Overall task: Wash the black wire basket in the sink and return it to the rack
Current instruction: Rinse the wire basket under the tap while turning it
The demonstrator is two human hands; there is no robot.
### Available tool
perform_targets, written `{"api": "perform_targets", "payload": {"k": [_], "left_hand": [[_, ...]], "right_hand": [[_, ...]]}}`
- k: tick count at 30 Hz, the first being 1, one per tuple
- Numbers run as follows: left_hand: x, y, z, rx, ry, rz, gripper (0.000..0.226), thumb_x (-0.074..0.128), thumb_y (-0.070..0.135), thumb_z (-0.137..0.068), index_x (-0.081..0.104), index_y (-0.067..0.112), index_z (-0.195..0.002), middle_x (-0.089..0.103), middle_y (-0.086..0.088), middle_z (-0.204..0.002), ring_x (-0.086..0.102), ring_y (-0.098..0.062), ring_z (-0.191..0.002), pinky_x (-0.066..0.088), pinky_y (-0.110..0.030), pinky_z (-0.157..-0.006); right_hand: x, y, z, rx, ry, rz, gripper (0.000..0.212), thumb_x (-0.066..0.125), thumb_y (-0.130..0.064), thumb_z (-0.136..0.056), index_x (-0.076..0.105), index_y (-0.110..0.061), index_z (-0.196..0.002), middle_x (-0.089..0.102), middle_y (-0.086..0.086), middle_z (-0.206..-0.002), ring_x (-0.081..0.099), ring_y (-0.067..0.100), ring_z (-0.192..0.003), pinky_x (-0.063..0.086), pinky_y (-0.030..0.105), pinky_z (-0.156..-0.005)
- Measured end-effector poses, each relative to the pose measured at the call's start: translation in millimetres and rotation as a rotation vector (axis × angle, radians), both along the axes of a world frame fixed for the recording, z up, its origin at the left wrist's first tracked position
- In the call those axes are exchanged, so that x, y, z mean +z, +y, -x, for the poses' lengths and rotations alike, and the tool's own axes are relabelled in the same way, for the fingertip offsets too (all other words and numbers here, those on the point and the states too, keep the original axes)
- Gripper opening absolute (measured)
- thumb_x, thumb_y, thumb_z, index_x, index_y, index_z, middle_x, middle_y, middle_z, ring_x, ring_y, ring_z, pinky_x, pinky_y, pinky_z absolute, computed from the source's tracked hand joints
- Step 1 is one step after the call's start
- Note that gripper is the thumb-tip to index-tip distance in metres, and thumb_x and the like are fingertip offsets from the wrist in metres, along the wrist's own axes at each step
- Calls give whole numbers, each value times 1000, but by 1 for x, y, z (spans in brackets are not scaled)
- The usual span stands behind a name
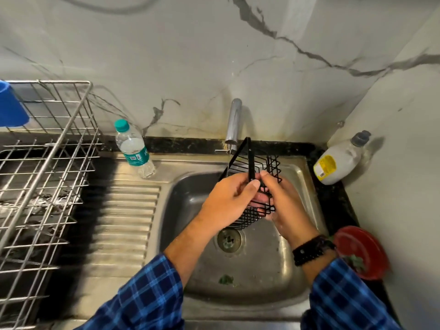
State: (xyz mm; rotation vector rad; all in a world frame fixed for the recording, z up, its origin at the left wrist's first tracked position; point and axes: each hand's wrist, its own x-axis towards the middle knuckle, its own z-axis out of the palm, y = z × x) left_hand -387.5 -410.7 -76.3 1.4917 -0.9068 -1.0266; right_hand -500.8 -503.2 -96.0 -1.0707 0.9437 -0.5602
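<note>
Now, black wire basket [252, 215]: being held tilted over the sink [262, 270].
Left hand [228, 198]: gripping its frame.
Right hand [283, 206]: seemingly clasping its side.

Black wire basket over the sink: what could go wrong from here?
1. The left hand and right hand hold the black wire basket by thin wires and look wet, so it may slip into the sink.
2. Green scraps lie in the basin and could dirty a dropped basket.
</note>
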Motion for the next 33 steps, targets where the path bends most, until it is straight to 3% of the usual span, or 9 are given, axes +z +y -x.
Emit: {"api": "perform_targets", "payload": {"k": [5,8,10,17,22,25,29,31,33], "left_hand": [[6,1,-7,56,-227,-2,27,43,15,-106,60,12,-127,77,0,-97,72,1,-89,55,-18,-85],[1,6,-16,7,40,59,40,39,-1,-104,55,14,-137,72,-7,-121,66,-15,-117,51,-31,-103],[-1,7,-23,28,147,97,40,37,-2,-105,54,12,-139,69,-8,-127,64,-19,-122,51,-33,-104],[6,-17,-44,333,366,-11,21,50,13,-105,69,7,-110,75,-18,-108,74,-20,-87,61,-35,-84],[1,-29,-55,405,367,-209,31,41,32,-108,67,16,-104,76,-1,-75,70,-13,-67,60,-35,-73],[-21,-17,-62,282,278,-185,35,35,35,-109,65,18,-114,77,-3,-87,69,-15,-77,56,-31,-73],[-74,8,-74,306,-252,-246,23,47,24,-105,70,24,-107,77,10,-77,63,3,-58,42,-17,-54],[-96,20,-78,441,-290,-332,22,50,27,-102,71,29,-102,75,16,-74,68,-1,-69,48,-25,-63],[-109,30,-80,492,-217,-459,18,53,35,-99,66,33,-112,74,10,-104,69,-15,-101,53,-33,-85]], "right_hand": [[1,-5,-18,-11,32,8,38,70,-44,-89,67,-18,-117,76,9,-105,74,27,-95,60,43,-74],[2,-18,-32,-3,167,28,51,74,-60,-76,63,-25,-112,76,4,-103,75,26,-92,61,50,-79],[9,-25,-40,89,275,3,51,69,-66,-78,65,-26,-109,76,3,-99,74,23,-88,60,40,-71],[11,-43,-56,239,398,-107,49,55,-71,-85,66,-28,-106,64,-2,-84,61,15,-75,51,29,-61],[4,-48,-53,245,380,-85,33,54,-59,-92,63,-29,-99,56,2,-83,55,17,-70,47,28,-63],[0,-59,-43,224,325,-123,38,57,-62,-90,61,-27,-107,62,8,-103,59,23,-85,51,36,-72],[-6,-73,-24,110,196,-326,39,59,-60,-88,62,-23,-100,64,16,-107,57,21,-74,47,29,-58],[-11,-77,-15,62,128,-425,39,57,-58,-89,63,-21,-100,67,19,-106,60,21,-68,47,26,-56],[-17,-77,-9,27,76,-487,45,57,-59,-89,64,-19,-109,71,21,-105,63,24,-68,47,27,-56]]}}
